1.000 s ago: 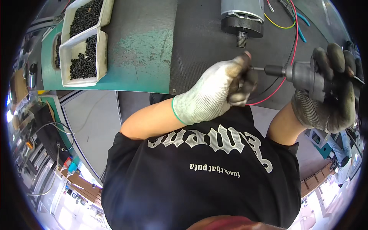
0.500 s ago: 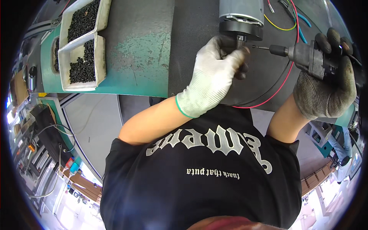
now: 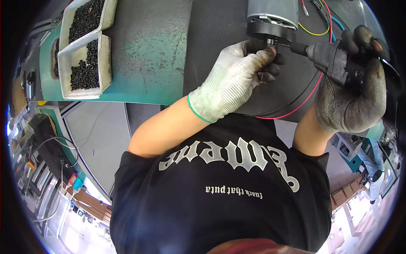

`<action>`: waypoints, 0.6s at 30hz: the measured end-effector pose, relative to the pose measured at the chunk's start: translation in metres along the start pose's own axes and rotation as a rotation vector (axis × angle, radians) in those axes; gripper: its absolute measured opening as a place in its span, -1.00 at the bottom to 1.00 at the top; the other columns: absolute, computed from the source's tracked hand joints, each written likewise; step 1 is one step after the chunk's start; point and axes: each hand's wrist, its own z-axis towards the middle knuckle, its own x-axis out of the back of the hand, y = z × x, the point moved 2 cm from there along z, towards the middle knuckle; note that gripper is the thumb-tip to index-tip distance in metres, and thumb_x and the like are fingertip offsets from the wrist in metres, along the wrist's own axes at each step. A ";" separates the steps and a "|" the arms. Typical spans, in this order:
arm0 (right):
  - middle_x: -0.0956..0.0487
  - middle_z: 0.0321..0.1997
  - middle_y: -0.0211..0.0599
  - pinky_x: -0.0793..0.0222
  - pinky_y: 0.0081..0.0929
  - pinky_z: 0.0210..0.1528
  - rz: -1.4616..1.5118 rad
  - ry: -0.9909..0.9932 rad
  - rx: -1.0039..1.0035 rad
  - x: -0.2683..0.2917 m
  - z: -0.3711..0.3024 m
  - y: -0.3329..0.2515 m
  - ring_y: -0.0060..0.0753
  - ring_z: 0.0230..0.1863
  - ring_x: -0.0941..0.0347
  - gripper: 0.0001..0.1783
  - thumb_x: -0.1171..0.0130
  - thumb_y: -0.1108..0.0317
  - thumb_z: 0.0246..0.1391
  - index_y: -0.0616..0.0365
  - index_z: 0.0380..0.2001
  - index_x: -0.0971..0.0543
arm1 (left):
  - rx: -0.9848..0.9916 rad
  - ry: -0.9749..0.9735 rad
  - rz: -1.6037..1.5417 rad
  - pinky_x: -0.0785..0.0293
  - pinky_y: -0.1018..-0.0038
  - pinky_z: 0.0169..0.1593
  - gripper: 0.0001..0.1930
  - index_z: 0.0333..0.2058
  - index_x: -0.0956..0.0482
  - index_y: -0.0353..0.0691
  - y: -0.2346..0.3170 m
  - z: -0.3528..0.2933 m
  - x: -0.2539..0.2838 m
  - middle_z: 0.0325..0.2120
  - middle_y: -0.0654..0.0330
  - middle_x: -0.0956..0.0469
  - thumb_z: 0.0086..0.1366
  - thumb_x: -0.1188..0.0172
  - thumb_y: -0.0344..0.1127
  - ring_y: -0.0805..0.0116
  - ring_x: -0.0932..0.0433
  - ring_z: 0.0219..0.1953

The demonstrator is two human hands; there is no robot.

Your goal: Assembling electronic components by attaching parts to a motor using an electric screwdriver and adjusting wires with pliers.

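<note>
A grey cylindrical motor [image 3: 272, 12] with a black end ring [image 3: 271, 30] lies at the top of the view. Its short metal shaft [image 3: 270, 41] points toward me. My left hand [image 3: 237, 72], in a white glove with blackened fingertips, is closed around the shaft's end; the fingers hide part of it. My right hand [image 3: 353, 97], in a dirty grey glove, grips a dark power screwdriver [image 3: 332, 59]. The tool lies level, its bit pointing left and its tip reaching the shaft beside my left fingertips. The exact contact point is hidden.
Two white bins [image 3: 105, 63] of small black screw-like parts stand at the left of the worn green bench [image 3: 152, 63]. Red [image 3: 311, 95], black and yellow-green wires run right of the motor. Blue-handled pliers [image 3: 336, 23] lie farther back. A person [image 3: 372, 165] is at the far right.
The screwdriver has moved left, and its tip has gone from beside the shaft to meet it. The motor appears slightly farther right in the view. My left hand stays at the shaft.
</note>
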 end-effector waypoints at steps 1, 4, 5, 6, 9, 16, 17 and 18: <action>-0.32 -0.15 -0.10 -0.39 -0.24 -0.04 -0.008 0.023 0.000 0.002 0.001 0.003 -0.27 -0.09 -0.25 -0.69 0.02 0.48 0.09 0.40 -0.09 -0.40 | -0.003 0.005 -0.003 -0.45 0.59 -0.29 -0.85 -0.14 -0.44 -0.32 0.001 0.000 0.000 -0.27 0.23 -0.51 0.37 0.01 -0.41 0.50 -0.49 -0.38; -0.37 -0.14 -0.07 -0.40 -0.20 0.00 -0.037 0.093 0.008 0.006 0.001 0.007 -0.25 -0.08 -0.30 -0.71 0.03 0.53 0.10 0.41 -0.10 -0.42 | 0.024 0.003 0.008 -0.42 0.61 -0.33 -0.85 -0.16 -0.46 -0.32 0.003 0.002 0.001 -0.31 0.21 -0.52 0.36 -0.04 -0.39 0.52 -0.48 -0.41; -0.39 -0.14 -0.06 -0.40 -0.19 0.01 -0.048 0.114 0.017 0.007 0.001 0.007 -0.24 -0.08 -0.31 -0.72 0.03 0.54 0.10 0.42 -0.10 -0.42 | 0.018 -0.001 0.010 -0.42 0.61 -0.33 -0.85 -0.16 -0.46 -0.32 0.003 0.004 0.002 -0.31 0.21 -0.52 0.36 -0.04 -0.39 0.52 -0.48 -0.41; -0.40 -0.14 -0.05 -0.40 -0.18 0.02 -0.060 0.134 0.028 0.007 0.001 0.006 -0.23 -0.07 -0.33 -0.73 0.04 0.55 0.11 0.42 -0.10 -0.43 | 0.020 -0.004 0.010 -0.43 0.60 -0.35 -0.84 -0.17 -0.47 -0.35 0.002 0.007 0.003 -0.33 0.18 -0.55 0.35 -0.05 -0.39 0.51 -0.49 -0.42; -0.45 -0.13 -0.02 -0.41 -0.15 0.06 -0.096 0.184 0.074 0.004 -0.002 0.002 -0.21 -0.06 -0.38 -0.74 0.05 0.60 0.12 0.44 -0.11 -0.44 | 0.007 -0.025 0.021 -0.46 0.58 -0.37 -0.81 -0.17 -0.48 -0.41 -0.002 0.009 0.005 -0.37 0.10 -0.59 0.33 -0.09 -0.39 0.49 -0.51 -0.44; -0.55 -0.10 0.22 -0.52 -0.07 0.00 -1.018 0.466 0.568 -0.009 -0.008 -0.033 0.07 -0.08 -0.53 -0.70 0.05 0.55 0.12 0.60 -0.14 -0.49 | -0.460 0.214 0.925 -0.50 0.29 -0.30 -0.77 -0.36 -0.57 -0.38 0.015 -0.010 -0.002 -0.48 -0.10 -0.57 0.12 -0.24 -0.28 0.05 -0.61 -0.38; -0.56 -0.16 0.27 -0.49 -0.04 0.01 -1.313 0.409 0.705 -0.015 -0.017 -0.042 0.10 -0.10 -0.53 -0.64 0.07 0.48 0.13 0.65 -0.15 -0.47 | -0.694 0.232 1.092 -0.48 0.18 -0.24 -0.73 -0.37 -0.51 -0.36 0.012 -0.011 -0.005 -0.47 -0.16 -0.55 0.09 -0.26 -0.24 -0.16 -0.56 -0.32; -0.54 -0.11 0.30 -0.43 -0.05 0.08 -1.026 0.571 0.576 -0.004 -0.019 -0.058 0.11 -0.06 -0.51 -0.62 0.06 0.42 0.14 0.62 -0.14 -0.47 | -0.611 0.228 1.279 -0.48 0.15 -0.21 -0.68 -0.34 -0.42 -0.36 0.006 -0.010 -0.002 -0.47 -0.14 -0.55 0.12 -0.23 -0.20 -0.13 -0.57 -0.32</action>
